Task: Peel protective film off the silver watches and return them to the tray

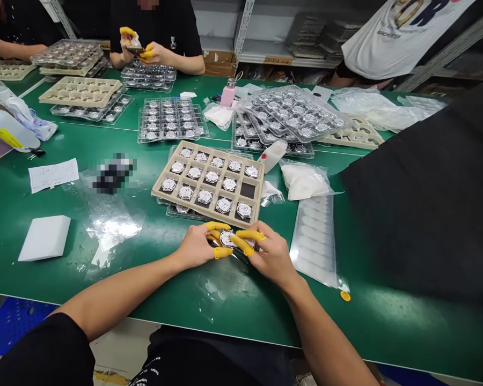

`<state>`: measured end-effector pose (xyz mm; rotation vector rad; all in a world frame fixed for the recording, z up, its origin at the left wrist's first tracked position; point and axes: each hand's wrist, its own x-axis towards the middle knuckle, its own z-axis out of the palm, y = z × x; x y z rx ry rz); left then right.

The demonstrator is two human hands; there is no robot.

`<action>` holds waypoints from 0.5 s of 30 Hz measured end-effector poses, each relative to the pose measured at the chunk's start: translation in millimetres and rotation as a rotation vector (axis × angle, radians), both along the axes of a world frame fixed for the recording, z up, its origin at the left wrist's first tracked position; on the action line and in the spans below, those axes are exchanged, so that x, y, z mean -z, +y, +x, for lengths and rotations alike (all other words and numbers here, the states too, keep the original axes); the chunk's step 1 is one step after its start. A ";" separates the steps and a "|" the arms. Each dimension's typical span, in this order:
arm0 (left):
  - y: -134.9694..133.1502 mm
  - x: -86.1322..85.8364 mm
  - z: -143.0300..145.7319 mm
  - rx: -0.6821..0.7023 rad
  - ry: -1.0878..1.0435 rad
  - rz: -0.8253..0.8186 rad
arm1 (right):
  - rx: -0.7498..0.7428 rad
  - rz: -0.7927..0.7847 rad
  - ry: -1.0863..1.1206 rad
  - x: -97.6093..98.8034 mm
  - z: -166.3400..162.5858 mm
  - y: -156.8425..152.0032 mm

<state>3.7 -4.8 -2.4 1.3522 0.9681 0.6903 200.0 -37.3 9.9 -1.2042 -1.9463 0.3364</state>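
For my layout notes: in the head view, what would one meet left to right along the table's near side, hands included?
White block, clear plastic bag, left hand, watch, right hand, clear plastic strip, small yellow disc.

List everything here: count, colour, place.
Held watch: one, silver, between hands
Front tray: one, beige, beyond hands
Tray watches: fourteen, silver, inside
Other trays: several, beige, back
Clear trays: many, transparent, mostly back
Bottle: one, pink, back
Small bottle: one, white, beside tray
Jug: one, whitish, far left
Block: one, white, left
Paper slip: one, white, left
Packets: several, clear or whitish, both sides
Small disc: one, yellow, right
Unclear shape: one, black, right
Table: one, green, beneath
Co-workers: three, black/white shirts, far side
Left hand: one, yellow-covered, on watch
Right hand: one, yellow-covered, at watch
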 end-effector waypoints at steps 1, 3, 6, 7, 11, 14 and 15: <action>-0.2 -0.5 -0.1 0.009 0.020 0.008 | -0.033 -0.004 0.011 0.3 0.5 0.2; -0.5 -1.3 -0.3 0.035 0.052 0.027 | -0.058 -0.011 0.022 0.6 0.2 1.1; -0.2 -1.7 -0.8 0.023 0.027 0.023 | 0.016 0.008 0.021 -0.1 -1.6 2.2; 0.0 -1.6 -0.9 0.013 0.012 0.017 | 0.013 0.010 0.021 -0.3 -2.3 2.3; 1.0 -0.4 -0.6 0.028 -0.020 -0.008 | -0.039 0.035 0.001 -0.8 -4.5 1.8; 1.1 -0.7 0.0 0.000 -0.043 -0.038 | 0.032 0.037 -0.015 -1.2 -3.1 0.9; 1.1 -1.2 0.1 -0.003 -0.041 -0.042 | 0.014 0.031 -0.009 -1.4 -2.5 0.4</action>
